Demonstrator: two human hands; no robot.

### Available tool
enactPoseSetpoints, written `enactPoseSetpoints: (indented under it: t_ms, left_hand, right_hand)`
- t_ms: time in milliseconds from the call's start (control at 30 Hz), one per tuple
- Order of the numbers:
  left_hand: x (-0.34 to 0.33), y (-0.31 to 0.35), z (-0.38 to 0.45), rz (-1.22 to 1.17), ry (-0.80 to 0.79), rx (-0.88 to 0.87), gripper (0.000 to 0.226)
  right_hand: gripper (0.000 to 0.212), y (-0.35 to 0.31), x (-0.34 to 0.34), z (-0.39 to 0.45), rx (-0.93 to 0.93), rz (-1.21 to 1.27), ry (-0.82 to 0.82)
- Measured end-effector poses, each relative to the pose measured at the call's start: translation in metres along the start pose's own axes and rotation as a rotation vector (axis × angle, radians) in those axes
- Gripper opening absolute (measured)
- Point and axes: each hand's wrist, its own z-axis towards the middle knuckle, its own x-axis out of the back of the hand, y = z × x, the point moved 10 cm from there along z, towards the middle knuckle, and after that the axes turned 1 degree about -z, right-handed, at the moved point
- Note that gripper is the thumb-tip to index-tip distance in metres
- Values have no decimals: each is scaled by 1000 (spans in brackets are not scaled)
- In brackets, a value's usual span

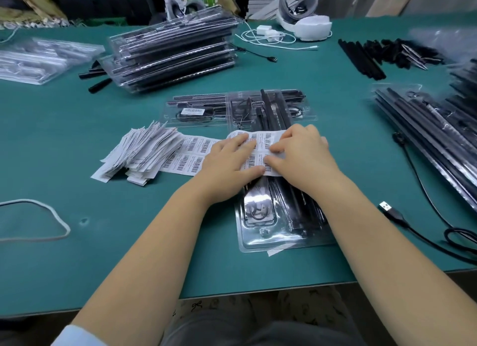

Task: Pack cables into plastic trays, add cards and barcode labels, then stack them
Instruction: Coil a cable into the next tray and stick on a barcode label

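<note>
The pile of cards [139, 154] lies left of the barcode label sheet [192, 153], which runs right over the packed tray [278, 224]. The left hand [229, 162] presses the sheet flat with straight fingers; the right hand [302, 152] pinches 1 label edge. Likely risks: a torn or creased label (thin stock), or the sheet sliding.

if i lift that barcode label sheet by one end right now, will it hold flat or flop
Probably flop: the barcode label sheet is thin paper that already bends up from the table onto the plastic tray. It looks very light, so it may slide easily on the smooth plastic. Both the left hand and right hand are on it, which suggests it shifts if not steadied.
</note>
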Motion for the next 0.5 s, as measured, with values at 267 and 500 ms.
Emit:
enactPoseSetpoints:
  t_ms: [267, 500]
  left_hand:
    - [4, 2, 0, -7, 58, -14, 65]
    - [-1, 4, -1, 10, 49, -19, 55]
  right_hand:
    - [24, 2, 3, -4, 69, 101, 119]
    - [18, 2, 3, -8, 91, 214, 169]
